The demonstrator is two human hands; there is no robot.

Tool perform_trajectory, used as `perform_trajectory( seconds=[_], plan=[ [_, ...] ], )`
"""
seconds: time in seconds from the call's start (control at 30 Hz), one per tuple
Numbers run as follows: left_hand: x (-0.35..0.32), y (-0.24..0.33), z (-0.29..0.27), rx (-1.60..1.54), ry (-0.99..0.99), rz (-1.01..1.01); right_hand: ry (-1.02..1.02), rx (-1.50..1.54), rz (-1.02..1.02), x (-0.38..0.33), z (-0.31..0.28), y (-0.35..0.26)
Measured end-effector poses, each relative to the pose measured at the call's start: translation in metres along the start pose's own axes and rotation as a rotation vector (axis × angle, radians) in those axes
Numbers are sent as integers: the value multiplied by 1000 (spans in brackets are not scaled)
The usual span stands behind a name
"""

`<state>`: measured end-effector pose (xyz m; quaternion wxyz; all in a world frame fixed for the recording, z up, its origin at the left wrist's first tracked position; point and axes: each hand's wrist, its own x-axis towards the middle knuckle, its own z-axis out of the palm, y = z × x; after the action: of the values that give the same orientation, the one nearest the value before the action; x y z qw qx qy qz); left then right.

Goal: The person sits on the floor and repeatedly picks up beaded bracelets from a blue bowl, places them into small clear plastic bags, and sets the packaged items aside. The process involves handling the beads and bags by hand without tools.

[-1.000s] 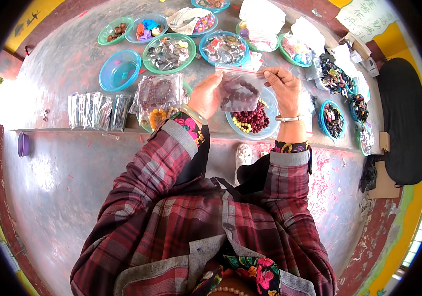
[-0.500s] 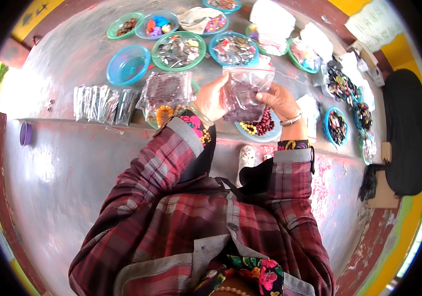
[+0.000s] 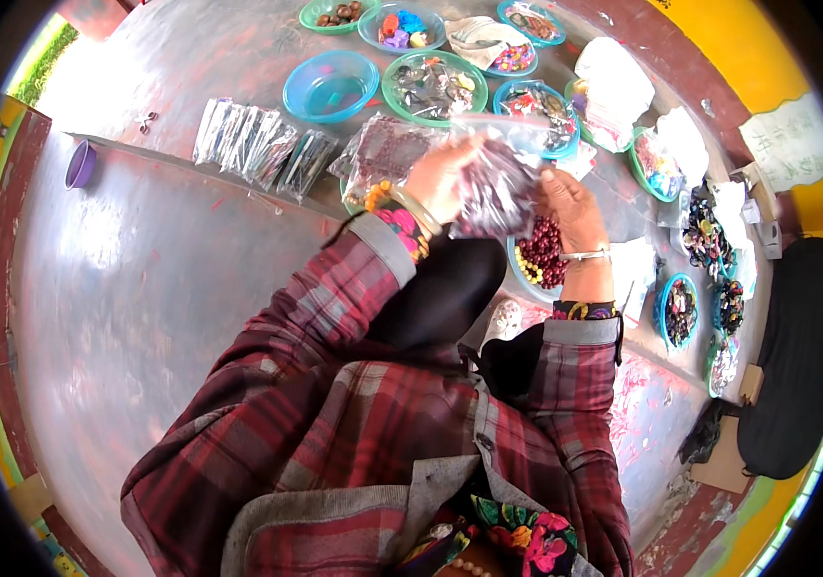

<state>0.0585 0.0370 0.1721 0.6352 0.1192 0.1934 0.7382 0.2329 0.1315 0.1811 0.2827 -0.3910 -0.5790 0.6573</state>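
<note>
Clear bag [image 3: 496, 188] of dark beads, gripped by left hand [image 3: 442, 173] and right hand [image 3: 570, 202], above bead-filled blue bowl [image 3: 538, 258].

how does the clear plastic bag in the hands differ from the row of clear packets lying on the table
The clear plastic bag of dark beads is held up off the table between the left hand and right hand; the row of slim clear packets lies flat and untouched on the grey table. The bag looks bulging and crumpled; the packets look thin and narrow. Both are transparent plastic.
</note>
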Motion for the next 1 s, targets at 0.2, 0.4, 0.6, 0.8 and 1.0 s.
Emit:
perform_trajectory(
  seconds=[0.2, 0.4, 0.6, 0.8, 1.0],
  plan=[
    [13, 57, -94, -13, 184, 100, 38, 64, 15, -13, -20, -21],
    [19, 61, -140, 25, 327, -15, 37, 38, 37, -5, -29, -10],
    [41, 43, -164, 209, 549, 25, -3, -33, 63, 2, -23, -4],
    [61, 33, -188, 411, 450, 125, -11, -53, 83, 5, -18, 1],
    [80, 28, -212, 741, 554, 252, -61, -98, 104, 9, -8, 2]
  ],
)
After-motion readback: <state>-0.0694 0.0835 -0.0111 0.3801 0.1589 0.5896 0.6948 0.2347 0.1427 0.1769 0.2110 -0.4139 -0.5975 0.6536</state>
